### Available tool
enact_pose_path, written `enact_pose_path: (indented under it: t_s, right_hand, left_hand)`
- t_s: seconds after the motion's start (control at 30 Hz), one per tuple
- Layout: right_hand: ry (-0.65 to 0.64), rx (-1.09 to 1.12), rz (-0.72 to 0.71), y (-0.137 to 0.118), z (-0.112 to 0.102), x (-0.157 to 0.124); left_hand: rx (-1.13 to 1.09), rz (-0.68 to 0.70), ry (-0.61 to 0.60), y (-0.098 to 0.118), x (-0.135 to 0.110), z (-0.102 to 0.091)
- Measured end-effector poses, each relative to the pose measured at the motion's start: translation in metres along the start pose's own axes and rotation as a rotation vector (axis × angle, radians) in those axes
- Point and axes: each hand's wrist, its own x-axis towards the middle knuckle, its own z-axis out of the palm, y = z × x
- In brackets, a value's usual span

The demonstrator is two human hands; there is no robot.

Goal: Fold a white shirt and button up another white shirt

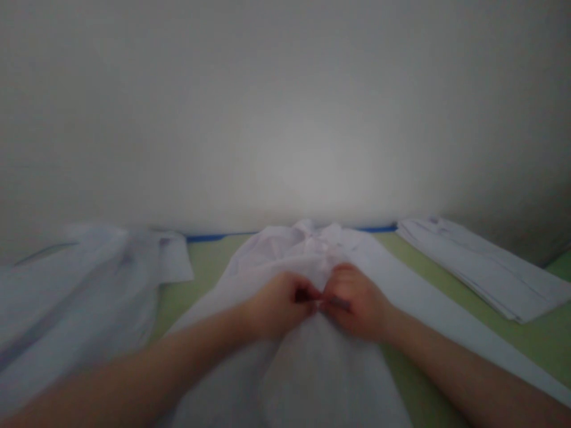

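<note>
A white shirt lies spread on the green table in front of me, its collar toward the wall. My left hand and my right hand meet over the middle of its front, a little below the collar. Both hands have the fingers curled and pinch the shirt's front where its two edges come together. The picture is blurred, so I cannot make out buttons or what lies between the fingertips beyond the cloth.
A crumpled pile of white garments lies at the left. A flat folded stack of white cloth lies at the right. A pale wall rises right behind the table's blue-taped far edge.
</note>
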Motion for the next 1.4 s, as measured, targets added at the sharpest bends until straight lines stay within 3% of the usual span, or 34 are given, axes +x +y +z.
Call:
enact_pose_path:
  t_s: [0.17,0.47,0.77,1.07,1.4]
  right_hand:
    - [0.008,-0.033,0.088,-0.001,0.0,-0.001]
    - [-0.004,0.031,0.175,-0.004,-0.002,0.001]
    - [-0.115,0.216,0.59,-0.005,0.002,0.004]
    - [-0.163,0.292,0.705,-0.005,0.003,0.007]
    - [-0.119,0.158,0.471,-0.006,0.003,0.006]
  left_hand:
    - [-0.115,-0.002,-0.016,-0.005,0.002,-0.001]
    - [-0.061,-0.051,-0.009,-0.007,0.002,0.0]
    - [-0.025,-0.046,0.016,-0.008,0.001,0.004]
    - [-0.014,-0.052,0.003,-0.013,0.003,0.005]
    - [-0.06,-0.084,-0.008,-0.02,0.004,0.003]
